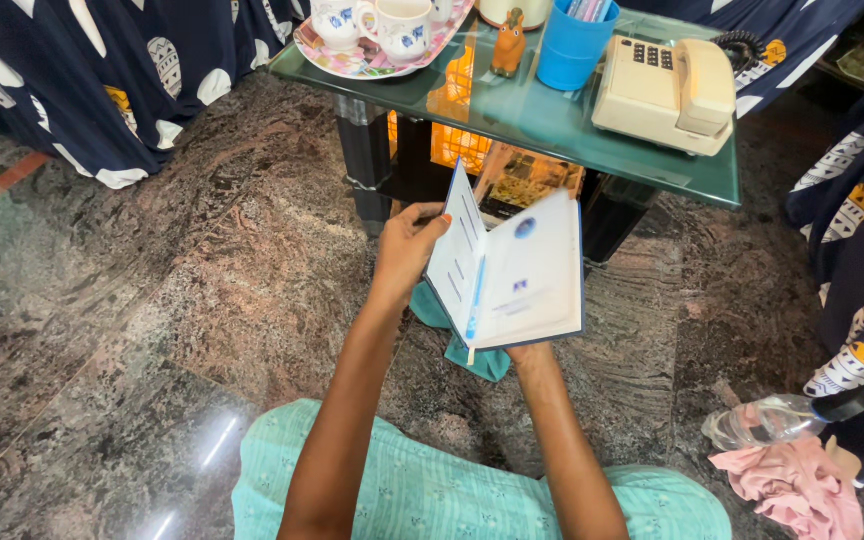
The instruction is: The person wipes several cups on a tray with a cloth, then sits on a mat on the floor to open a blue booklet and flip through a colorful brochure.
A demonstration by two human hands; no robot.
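Right now you're holding an open booklet in mid-air over the stone floor, just in front of the glass bench. Your left hand is gripping the left cover, fingers curled over its top edge, thumb on the outer side. Your right hand is sitting under the lower edge of the right-hand page; it's mostly hidden behind the booklet, so I cannot tell how it's closed, only that it's supporting the booklet from below. A teal cloth is showing just below the booklet, between your two wrists; whether either hand is pinching it is unclear.

On the bench: a tray carrying cups, a small orange figurine, a blue cup and a cream telephone. On the floor to your right, a clear plastic bottle is lying beside a pink cloth.
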